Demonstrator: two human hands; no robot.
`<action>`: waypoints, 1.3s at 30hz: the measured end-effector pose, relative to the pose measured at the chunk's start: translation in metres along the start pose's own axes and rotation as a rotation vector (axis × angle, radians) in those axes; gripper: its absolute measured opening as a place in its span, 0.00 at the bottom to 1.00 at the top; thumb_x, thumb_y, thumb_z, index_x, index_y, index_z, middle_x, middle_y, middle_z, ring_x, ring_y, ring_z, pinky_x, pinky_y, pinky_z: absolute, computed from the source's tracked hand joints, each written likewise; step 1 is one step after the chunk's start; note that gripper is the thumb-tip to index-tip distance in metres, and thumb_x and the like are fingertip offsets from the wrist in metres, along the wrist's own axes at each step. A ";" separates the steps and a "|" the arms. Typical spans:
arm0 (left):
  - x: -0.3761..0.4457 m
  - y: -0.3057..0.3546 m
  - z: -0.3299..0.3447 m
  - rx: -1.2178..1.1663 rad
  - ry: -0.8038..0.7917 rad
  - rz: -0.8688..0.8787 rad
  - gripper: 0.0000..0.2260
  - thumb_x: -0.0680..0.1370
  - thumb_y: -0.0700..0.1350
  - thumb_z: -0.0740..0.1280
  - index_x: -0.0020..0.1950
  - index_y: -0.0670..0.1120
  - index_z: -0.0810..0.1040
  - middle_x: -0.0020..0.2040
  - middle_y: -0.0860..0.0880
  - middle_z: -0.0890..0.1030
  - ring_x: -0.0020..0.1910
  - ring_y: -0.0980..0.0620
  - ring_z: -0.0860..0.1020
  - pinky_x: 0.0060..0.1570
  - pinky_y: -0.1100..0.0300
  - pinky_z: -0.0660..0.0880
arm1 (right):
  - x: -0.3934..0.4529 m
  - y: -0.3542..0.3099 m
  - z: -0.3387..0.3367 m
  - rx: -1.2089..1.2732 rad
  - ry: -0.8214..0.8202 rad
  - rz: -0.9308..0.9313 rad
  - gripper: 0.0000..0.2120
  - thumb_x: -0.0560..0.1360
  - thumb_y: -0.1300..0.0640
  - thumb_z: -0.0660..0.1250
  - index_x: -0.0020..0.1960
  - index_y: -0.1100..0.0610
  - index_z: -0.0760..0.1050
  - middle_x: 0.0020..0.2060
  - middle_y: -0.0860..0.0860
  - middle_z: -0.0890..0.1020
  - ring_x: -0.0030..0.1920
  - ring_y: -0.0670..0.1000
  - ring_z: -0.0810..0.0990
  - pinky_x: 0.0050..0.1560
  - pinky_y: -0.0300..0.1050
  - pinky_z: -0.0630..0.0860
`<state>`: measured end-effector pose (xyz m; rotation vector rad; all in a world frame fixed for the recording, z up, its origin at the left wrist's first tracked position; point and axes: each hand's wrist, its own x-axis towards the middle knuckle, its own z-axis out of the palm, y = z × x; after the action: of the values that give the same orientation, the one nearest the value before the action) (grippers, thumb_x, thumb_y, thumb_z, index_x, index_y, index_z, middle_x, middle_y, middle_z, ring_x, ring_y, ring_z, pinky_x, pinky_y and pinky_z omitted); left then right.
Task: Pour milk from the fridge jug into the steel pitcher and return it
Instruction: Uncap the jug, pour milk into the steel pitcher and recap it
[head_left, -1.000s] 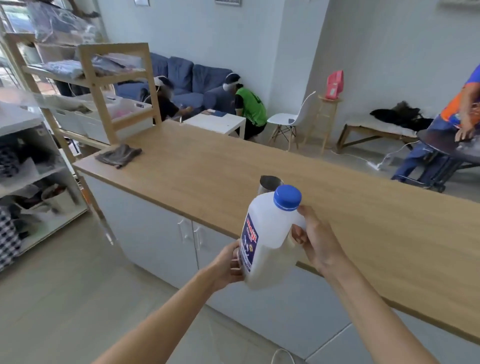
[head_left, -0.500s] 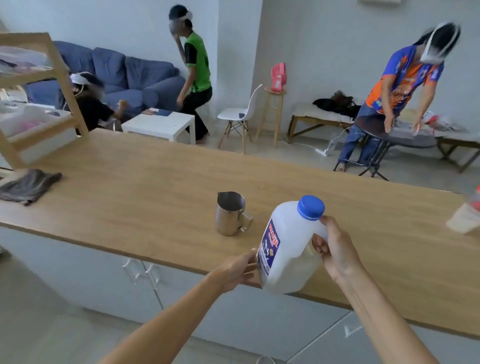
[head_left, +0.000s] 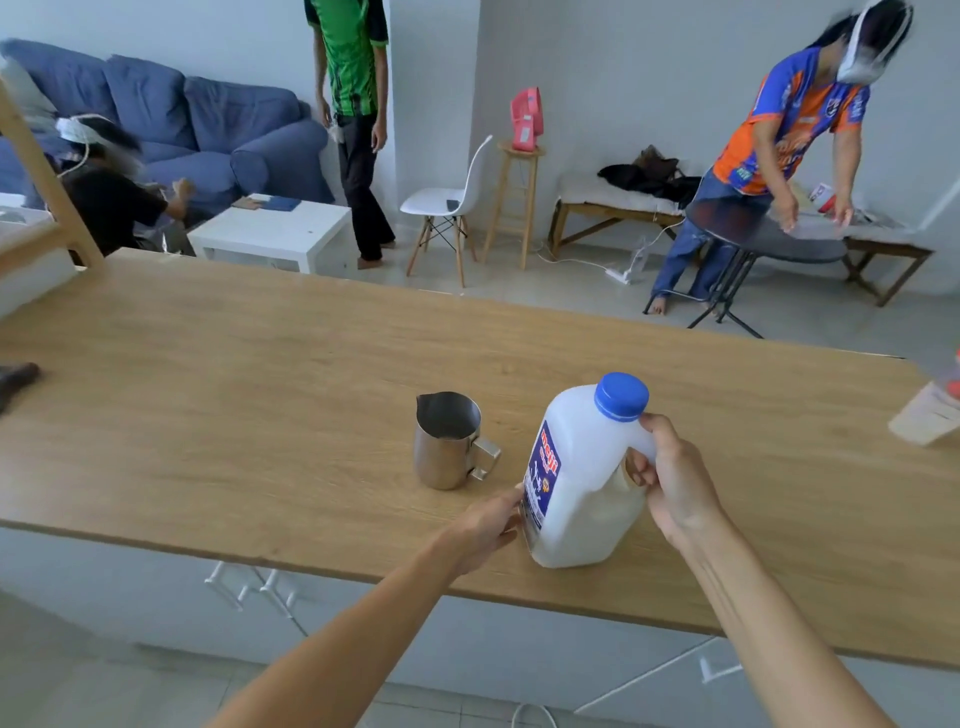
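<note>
Both forearms bare, no sleeves in view; left hand (head_left: 488, 525) and right hand (head_left: 675, 486) ungloved.

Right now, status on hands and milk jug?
Right hand gripping jug handle, left hand steadying its side. Blue cap on. Steel pitcher beside it, path clear.

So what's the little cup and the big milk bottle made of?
The little cup looks like metal, probably steel: grey and shiny, with soft reflections on its side. The milk bottle looks like cloudy white plastic, matte and slightly see-through, since the milk shows as a darker band low inside. Its blue cap looks like smooth hard plastic with ridges around the rim.
</note>
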<state>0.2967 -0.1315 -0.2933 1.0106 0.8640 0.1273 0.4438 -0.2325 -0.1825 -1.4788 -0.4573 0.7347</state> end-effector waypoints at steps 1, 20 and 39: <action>0.002 0.001 0.000 -0.012 -0.003 0.006 0.20 0.82 0.55 0.54 0.70 0.49 0.70 0.68 0.53 0.75 0.67 0.54 0.71 0.68 0.58 0.64 | 0.004 -0.001 0.002 -0.009 -0.001 0.000 0.15 0.71 0.51 0.63 0.29 0.54 0.62 0.21 0.47 0.62 0.23 0.45 0.60 0.30 0.43 0.56; -0.037 0.050 0.009 0.242 0.145 0.323 0.11 0.81 0.54 0.58 0.60 0.58 0.76 0.58 0.60 0.79 0.58 0.61 0.75 0.58 0.65 0.69 | 0.033 0.015 -0.019 0.054 -0.263 0.008 0.22 0.68 0.41 0.63 0.26 0.55 0.63 0.23 0.52 0.64 0.27 0.49 0.65 0.37 0.47 0.60; -0.073 0.169 0.065 1.596 0.158 1.013 0.19 0.81 0.49 0.59 0.68 0.39 0.69 0.62 0.43 0.72 0.59 0.46 0.71 0.61 0.62 0.61 | 0.025 0.028 -0.002 0.013 0.100 0.013 0.27 0.63 0.33 0.66 0.25 0.53 0.59 0.23 0.50 0.62 0.26 0.48 0.61 0.36 0.46 0.59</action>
<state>0.3400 -0.1164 -0.1033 2.9227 0.3695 0.3966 0.4580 -0.2188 -0.2140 -1.4999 -0.3666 0.6695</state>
